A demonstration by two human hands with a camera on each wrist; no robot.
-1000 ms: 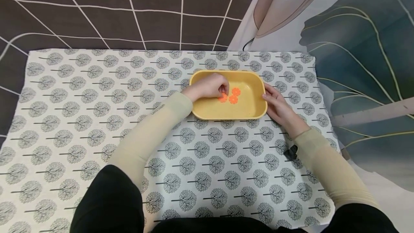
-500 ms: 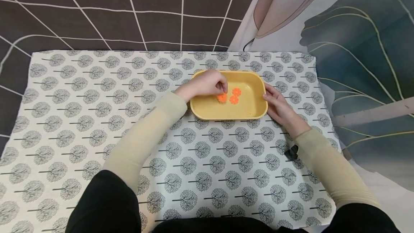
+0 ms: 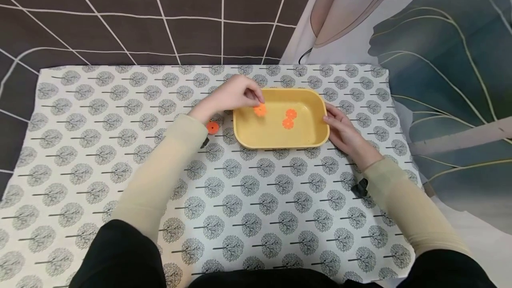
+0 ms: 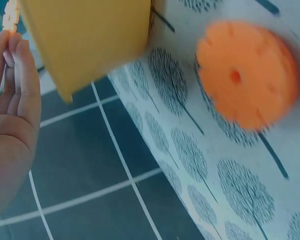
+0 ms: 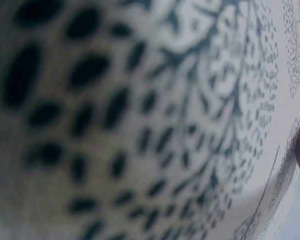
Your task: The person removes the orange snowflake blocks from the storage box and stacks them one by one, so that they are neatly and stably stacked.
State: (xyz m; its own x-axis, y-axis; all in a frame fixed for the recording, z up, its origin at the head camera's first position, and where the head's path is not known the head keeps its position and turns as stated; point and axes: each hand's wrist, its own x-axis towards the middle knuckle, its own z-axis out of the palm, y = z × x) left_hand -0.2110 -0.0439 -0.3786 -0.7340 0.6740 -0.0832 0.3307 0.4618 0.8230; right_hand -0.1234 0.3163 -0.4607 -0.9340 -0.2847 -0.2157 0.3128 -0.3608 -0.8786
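Head view on my feed shows the yellow tray [image 3: 250, 137] lying flat on the tree-print cloth [image 3: 236, 192], with the right hand [image 3: 346, 132] at its right end: thumb over the rim, fingers along the outside, a pinch I take to be steadying the tray against sliding. I judge that the tray sits in front of the person so that both hands reach it comfortably. The left hand [image 3: 237, 92] pinches one orange flower piece [image 3: 260, 110] by its edge between thumb and fingertips, presumably because a small flat thing is easiest to hold that way. The held piece hangs just below those fingertips, seen against the tray's left end, though I cannot tell how high it is above the bottom. My left wrist camera shows it nearly edge-on, right at the fingertips and clear of the palm. Two more orange pieces [image 3: 288, 123] lie near the middle of the tray, touching or slightly overlapping, to the right of the left fingertips and apart from them. An orange disc [image 3: 213, 128] lies on the cloth outside the tray, just beside the left sleeve [image 3: 176, 154]; it looks thick, and I cannot tell whether it is one piece or a stack
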